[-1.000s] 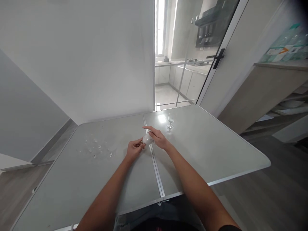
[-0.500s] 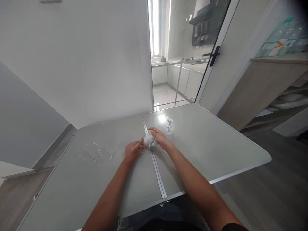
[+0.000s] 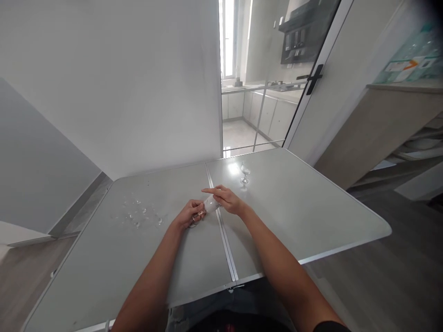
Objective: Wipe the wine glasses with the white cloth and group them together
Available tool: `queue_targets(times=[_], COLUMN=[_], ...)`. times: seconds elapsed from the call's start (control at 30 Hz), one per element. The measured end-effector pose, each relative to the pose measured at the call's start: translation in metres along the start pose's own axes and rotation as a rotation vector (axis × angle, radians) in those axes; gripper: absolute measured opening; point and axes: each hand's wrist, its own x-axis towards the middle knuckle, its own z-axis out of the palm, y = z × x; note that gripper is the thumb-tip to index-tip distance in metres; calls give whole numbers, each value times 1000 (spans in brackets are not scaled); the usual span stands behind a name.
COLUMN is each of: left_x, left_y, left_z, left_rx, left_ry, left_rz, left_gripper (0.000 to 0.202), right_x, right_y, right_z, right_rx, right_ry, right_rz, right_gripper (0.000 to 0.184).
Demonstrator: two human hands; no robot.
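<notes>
My left hand (image 3: 188, 215) and my right hand (image 3: 225, 200) meet over the middle seam of a pale grey folding table (image 3: 297, 216). Between them they hold a small white, roundish object (image 3: 209, 204), tilted, that I cannot name. My left fingers are pinched at its lower end. My right fingers curl round its upper end, with the forefinger stretched out to the left. A small clear stemmed glass (image 3: 245, 174) stands upright just beyond my right hand.
Several small clear glass pieces or drops (image 3: 138, 215) lie scattered on the table's left half. A white wall stands behind the table. A glass door (image 3: 277, 78) with a black handle opens onto a kitchen. A wooden shelf unit (image 3: 387, 124) is at the right.
The white object has tilted, its lower end now toward my left hand. My left hand has shifted slightly down and left, and my right forefinger has stretched out.
</notes>
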Motion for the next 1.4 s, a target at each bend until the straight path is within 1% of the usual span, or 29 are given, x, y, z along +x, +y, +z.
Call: queue_targets(times=[0.03,0.07,0.1,0.17,0.2,0.23,0.27,0.3,0.37,0.4,0.43,0.5,0.6,0.67,0.7,0.73,0.77,0.8,0.83,0.9,0.97,1.0,1.07,1.13,1.2,1.23,1.27,1.33,1.4], left_x=[0,1,2,4,5,6,7,8,8,8,8,6,2,0,0,0,0,1,3,6,7,8,7,7,7,7,8,10,11], left_y=[0,-2,-4,-9,-12,-15,-18,-20,-22,-21,-20,-15,-5,-1,0,0,0,-2,-4,-9,-14,-16,-18,-20,-20,-20,-19,-18,-16], left_z=[2,6,9,16,19,21,22,24,25,25,25,22,14,9,7,7,8,10,13,18,22,23,23,22,21,20,19,18,17], left_rx=[14,47,103,282,392,497,588,655,694,661,591,375,64,-37,-58,-61,-45,-13,30,152,321,418,597,690,672,617,536,336,158], left_ry=[25,78,159,379,481,562,616,643,634,609,573,455,223,101,70,64,83,129,203,387,552,610,671,708,763,791,811,808,764], left_rz=[9,43,97,234,302,355,392,410,399,378,343,239,92,46,37,39,52,77,116,217,331,387,474,519,527,518,503,474,472], left_gripper=[56,56,54,46,45,46,47,46,45,45,47,48,51,52,53,53,52,51,50,49,54,55,52,50,50,52,53,57,62], right_x=[0,0,1,3,5,6,6,7,7,7,7,6,3,0,-1,-2,-2,-2,-2,1,5,7,10,11,11,11,10,10,12], right_y=[3,6,10,20,25,29,32,34,35,33,30,23,12,8,7,7,8,9,10,13,16,17,21,26,31,33,34,37,37], right_z=[1,3,5,12,15,18,20,22,22,21,20,16,11,10,10,10,10,10,11,15,19,21,24,23,20,17,15,14,17], right_rx=[-13,-13,1,71,123,180,236,285,366,396,417,430,340,238,189,143,100,64,43,61,165,237,397,563,694,733,754,769,801], right_ry=[12,31,66,165,221,273,314,344,383,391,388,346,204,130,117,120,138,159,182,242,316,357,471,639,824,887,921,924,910], right_rz=[3,28,75,206,280,355,428,497,606,623,608,496,294,205,171,143,122,112,117,172,268,328,454,544,559,545,525,479,447], right_gripper=[45,45,45,45,45,45,45,44,43,44,46,51,51,49,48,47,46,45,44,42,42,42,41,43,49,53,56,58,54])
